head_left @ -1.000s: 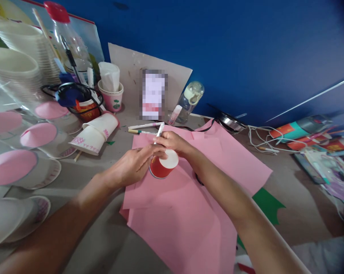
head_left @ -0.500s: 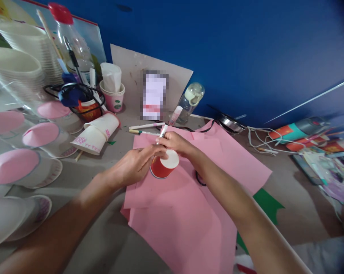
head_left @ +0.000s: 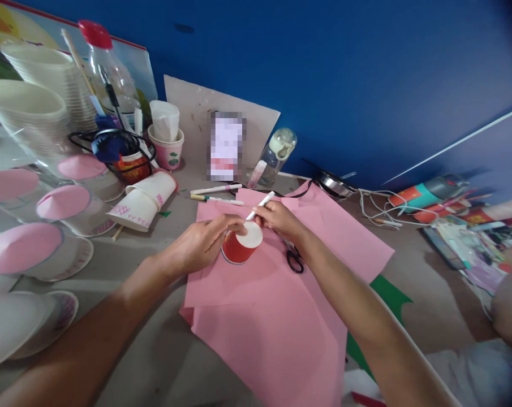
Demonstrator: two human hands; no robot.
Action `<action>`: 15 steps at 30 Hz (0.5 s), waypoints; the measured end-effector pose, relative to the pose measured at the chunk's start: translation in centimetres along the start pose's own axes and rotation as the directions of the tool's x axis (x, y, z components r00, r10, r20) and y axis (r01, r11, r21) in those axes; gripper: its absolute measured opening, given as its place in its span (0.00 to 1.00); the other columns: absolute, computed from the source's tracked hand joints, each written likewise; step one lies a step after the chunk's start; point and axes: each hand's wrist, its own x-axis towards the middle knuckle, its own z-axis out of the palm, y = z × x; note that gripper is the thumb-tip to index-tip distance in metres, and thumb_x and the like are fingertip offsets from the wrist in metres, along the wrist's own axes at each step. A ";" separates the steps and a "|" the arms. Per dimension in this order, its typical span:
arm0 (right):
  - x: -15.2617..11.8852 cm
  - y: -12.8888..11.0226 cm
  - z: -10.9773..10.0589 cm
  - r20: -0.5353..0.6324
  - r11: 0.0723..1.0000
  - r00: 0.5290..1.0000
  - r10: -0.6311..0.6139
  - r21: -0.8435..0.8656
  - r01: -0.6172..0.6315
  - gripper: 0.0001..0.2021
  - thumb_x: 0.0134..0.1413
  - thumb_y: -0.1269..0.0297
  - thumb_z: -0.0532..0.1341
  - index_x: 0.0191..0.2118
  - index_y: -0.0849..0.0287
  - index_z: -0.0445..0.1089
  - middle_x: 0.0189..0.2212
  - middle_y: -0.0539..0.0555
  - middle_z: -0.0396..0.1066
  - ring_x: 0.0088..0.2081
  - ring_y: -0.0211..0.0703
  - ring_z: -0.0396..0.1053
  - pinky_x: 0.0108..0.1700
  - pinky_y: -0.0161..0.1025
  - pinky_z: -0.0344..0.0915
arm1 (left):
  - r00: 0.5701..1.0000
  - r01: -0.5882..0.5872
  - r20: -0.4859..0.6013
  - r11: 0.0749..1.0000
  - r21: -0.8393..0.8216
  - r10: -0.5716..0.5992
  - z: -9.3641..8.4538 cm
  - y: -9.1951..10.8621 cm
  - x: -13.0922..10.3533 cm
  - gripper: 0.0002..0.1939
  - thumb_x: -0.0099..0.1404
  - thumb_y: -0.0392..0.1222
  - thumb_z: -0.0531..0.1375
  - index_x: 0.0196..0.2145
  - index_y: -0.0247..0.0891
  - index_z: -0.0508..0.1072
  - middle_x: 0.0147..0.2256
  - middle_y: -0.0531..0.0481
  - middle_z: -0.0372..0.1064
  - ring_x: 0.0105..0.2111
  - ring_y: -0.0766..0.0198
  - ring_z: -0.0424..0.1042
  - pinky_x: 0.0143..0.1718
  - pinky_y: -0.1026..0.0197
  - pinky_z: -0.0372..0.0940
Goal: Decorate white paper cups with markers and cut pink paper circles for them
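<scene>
A red paper cup (head_left: 235,249) stands upside down on the pink paper (head_left: 276,316), its pale bottom facing up. My left hand (head_left: 202,243) is wrapped against the cup's left side, with fingertips resting on the top edge. Pinched in my right hand (head_left: 276,217) is a white marker (head_left: 261,206), slanting up to the right just behind the cup; its lower tip is near the cup's rim and I cannot tell if it touches. Black-handled scissors (head_left: 295,260) lie on the paper under my right forearm, blades partly hidden.
Two pens (head_left: 216,199) lie beyond the cup, near a clear bottle (head_left: 276,155) and a blurred phone (head_left: 227,146). Paper cups with pink cone tops (head_left: 64,202) and cup stacks (head_left: 30,121) crowd the left. Cables (head_left: 378,209) and clutter lie right; part of another person shows at the right edge.
My right hand has moved right, away from my left fingers, carrying the marker, which now tilts more. The scissors show more. My left hand stays at the cup.
</scene>
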 end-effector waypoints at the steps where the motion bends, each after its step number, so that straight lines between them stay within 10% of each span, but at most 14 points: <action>1: -0.4 0.1 -0.2 -0.018 1.000 1.000 0.003 0.004 -0.003 0.18 0.52 0.56 0.57 0.19 0.62 0.65 0.14 0.47 0.63 0.17 0.30 0.52 0.21 0.31 0.49 | 1.000 0.003 0.002 1.000 -0.006 -0.003 0.0 0.0 0.0 0.17 0.66 0.30 0.45 0.50 0.39 0.62 0.46 0.47 0.75 0.46 0.64 0.74 0.44 0.63 0.67; 9: -4.3 0.4 -1.7 -0.169 0.998 0.984 0.055 0.028 -0.051 0.15 0.51 0.54 0.59 0.22 0.60 0.64 0.15 0.46 0.63 0.15 0.30 0.51 0.18 0.32 0.46 | 1.000 -0.002 -0.025 0.998 -0.058 0.000 0.3 -0.4 -0.1 0.16 0.67 0.33 0.45 0.51 0.39 0.62 0.46 0.45 0.75 0.47 0.63 0.73 0.46 0.60 0.66; 15: -7.3 -2.3 -2.0 -0.315 0.964 0.940 -0.128 0.185 0.193 0.14 0.55 0.55 0.57 0.40 0.60 0.67 0.21 0.47 0.68 0.15 0.30 0.53 0.19 0.31 0.50 | 0.998 0.041 -0.048 0.997 -0.065 -0.045 0.4 0.0 -0.1 0.16 0.67 0.34 0.45 0.50 0.39 0.64 0.46 0.45 0.75 0.46 0.63 0.73 0.46 0.60 0.66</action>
